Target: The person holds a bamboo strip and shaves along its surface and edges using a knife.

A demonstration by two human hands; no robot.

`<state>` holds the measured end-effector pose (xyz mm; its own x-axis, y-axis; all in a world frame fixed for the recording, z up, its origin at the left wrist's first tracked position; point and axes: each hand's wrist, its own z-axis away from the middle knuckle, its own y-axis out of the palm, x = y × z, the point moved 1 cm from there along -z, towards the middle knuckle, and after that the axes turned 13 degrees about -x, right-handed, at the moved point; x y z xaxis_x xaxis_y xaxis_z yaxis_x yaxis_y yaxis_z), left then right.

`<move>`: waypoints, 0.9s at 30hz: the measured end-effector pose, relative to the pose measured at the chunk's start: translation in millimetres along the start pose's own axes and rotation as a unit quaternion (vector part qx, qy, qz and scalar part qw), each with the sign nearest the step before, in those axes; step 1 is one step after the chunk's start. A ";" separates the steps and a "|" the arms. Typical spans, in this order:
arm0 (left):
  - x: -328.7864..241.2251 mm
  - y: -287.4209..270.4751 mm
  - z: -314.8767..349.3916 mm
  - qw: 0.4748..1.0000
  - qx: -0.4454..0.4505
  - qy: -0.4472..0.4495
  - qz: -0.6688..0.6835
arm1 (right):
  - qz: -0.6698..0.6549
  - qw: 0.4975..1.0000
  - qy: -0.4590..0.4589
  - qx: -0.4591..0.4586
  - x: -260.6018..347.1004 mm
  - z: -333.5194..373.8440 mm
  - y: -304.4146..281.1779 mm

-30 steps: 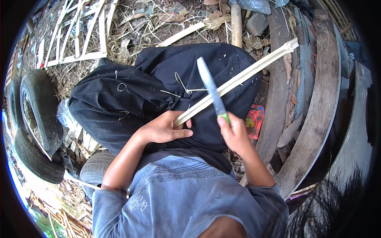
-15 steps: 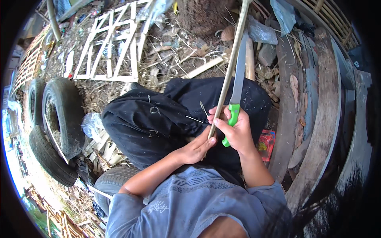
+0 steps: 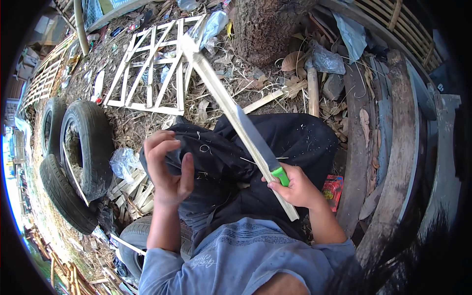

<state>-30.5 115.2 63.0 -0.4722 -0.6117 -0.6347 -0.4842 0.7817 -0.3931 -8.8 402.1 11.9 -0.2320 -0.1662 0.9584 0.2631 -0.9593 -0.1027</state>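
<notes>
My right hand (image 3: 298,190) is closed around the green handle of a knife (image 3: 258,140) together with a long pale strip, apparently bamboo (image 3: 216,89). The strip slants from near my waist up toward the far left, and the grey blade lies along it. My left hand (image 3: 168,169) is raised over my left knee, fingers apart and slightly curled, with nothing in it. Thin shavings (image 3: 204,149) are scattered on my black trousers (image 3: 305,135).
A pale slatted frame (image 3: 142,106) lies on the littered ground ahead, beside a tree trunk (image 3: 260,34). Old tyres (image 3: 88,147) stand at the left. Long wooden planks (image 3: 393,147) run along the right, near a red package (image 3: 333,191). A wooden handle (image 3: 313,91) lies beyond my knees.
My left hand has let go of the strip and moved up and left. The strip and knife, now together in my right hand, have swung over to point far left.
</notes>
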 end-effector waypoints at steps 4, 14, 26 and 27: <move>-33.4 -19.0 -44.2 0.913 0.220 0.127 -0.318 | 0.059 0.991 -0.006 0.118 13.6 -15.4 -2.8; 25.4 -27.4 -33.2 0.845 0.453 0.145 -0.245 | 0.179 0.927 0.028 0.329 54.9 -42.5 -29.3; 36.0 -28.7 17.6 0.866 0.473 -0.147 -0.073 | 0.358 0.893 -0.250 -0.111 98.1 -66.3 -66.6; 34.2 -29.4 27.0 0.857 0.478 -0.187 -0.051 | 0.359 0.877 -0.277 -0.158 102.1 -65.0 -69.6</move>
<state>-12.6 74.6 34.8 -0.1073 -0.7413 -0.6625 0.4000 0.5779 -0.7114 -111.7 437.1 99.6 0.4008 -0.7005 0.5905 -0.1384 -0.6834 -0.7168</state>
